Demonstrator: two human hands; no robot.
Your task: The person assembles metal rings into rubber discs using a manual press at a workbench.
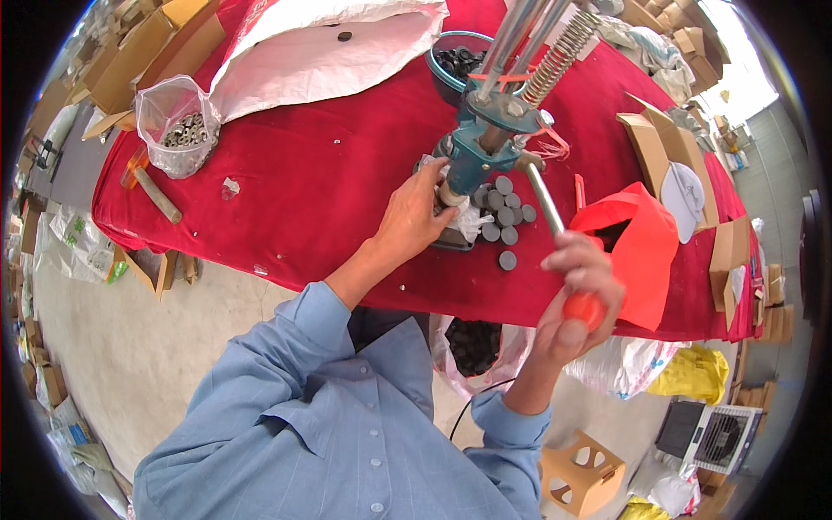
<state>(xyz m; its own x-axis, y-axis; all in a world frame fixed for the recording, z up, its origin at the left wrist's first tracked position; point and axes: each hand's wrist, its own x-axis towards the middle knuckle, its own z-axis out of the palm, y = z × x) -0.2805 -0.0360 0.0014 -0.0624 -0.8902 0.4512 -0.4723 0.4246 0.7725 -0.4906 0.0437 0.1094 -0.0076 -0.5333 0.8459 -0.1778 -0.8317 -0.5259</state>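
Observation:
A teal hand press (pixel 482 143) with a coil spring and steel posts stands on the red-covered table. My right hand (pixel 579 290), slightly blurred, is wrapped round the lever (pixel 546 201) of the press near its red knob. At the press's base, my left hand (pixel 414 208) has its thumb and fingers bent around the lower end of the ram; whether a small part sits between the fingertips is hidden. Several dark grey round discs (pixel 508 260) lie just right of the base, beside crumpled white plastic (pixel 471 222).
A bag of small metal parts (pixel 184 139) and a hammer (pixel 158 194) lie at left. Behind the press is a blue bowl of black pieces (pixel 458 62). An orange-red bag (pixel 637 247) sits at right. Below the table edge hangs a bag of black pieces (pixel 472 345).

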